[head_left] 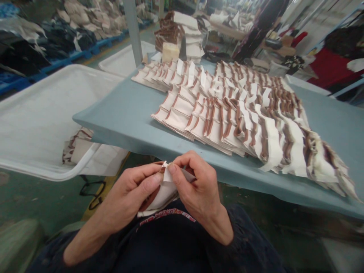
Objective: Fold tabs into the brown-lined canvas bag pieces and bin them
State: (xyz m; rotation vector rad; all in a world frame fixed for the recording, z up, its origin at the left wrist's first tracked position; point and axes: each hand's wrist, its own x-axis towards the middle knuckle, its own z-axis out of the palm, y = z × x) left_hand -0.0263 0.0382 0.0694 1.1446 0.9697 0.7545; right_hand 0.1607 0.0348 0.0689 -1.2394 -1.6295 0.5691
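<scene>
Both hands meet low in front of the person's dark top, just below the near edge of the grey-blue tabletop [119,113]. The left hand [132,195] and the right hand [200,189] hold one small cream fabric piece [163,193] with a brown band between them. Thumb and forefinger of each hand pinch narrow on its upper edge, where a little white tip sticks up. The rest of the piece hangs down between the palms, over the lap. The other fingers are curled in close to the cloth, none spread.

On the tabletop, well apart from the hands, lie overlapping rows [233,110] of similar cream-and-brown pieces, fanned like shingles from the far left corner to the near right edge. Behind them stands a stack [187,36] of folded brown and white cloth, near a grey post [133,30]. Left of the tabletop sits a white bin [36,110], with a few striped pieces [76,146] in its near corner, partly hidden under the tabletop's edge. Far left, heaps of dark and pale cloth rest on blue pallets [65,57]. At the back a person [260,26] in dark patterned clothing stands by another table, too blurred to tell more
</scene>
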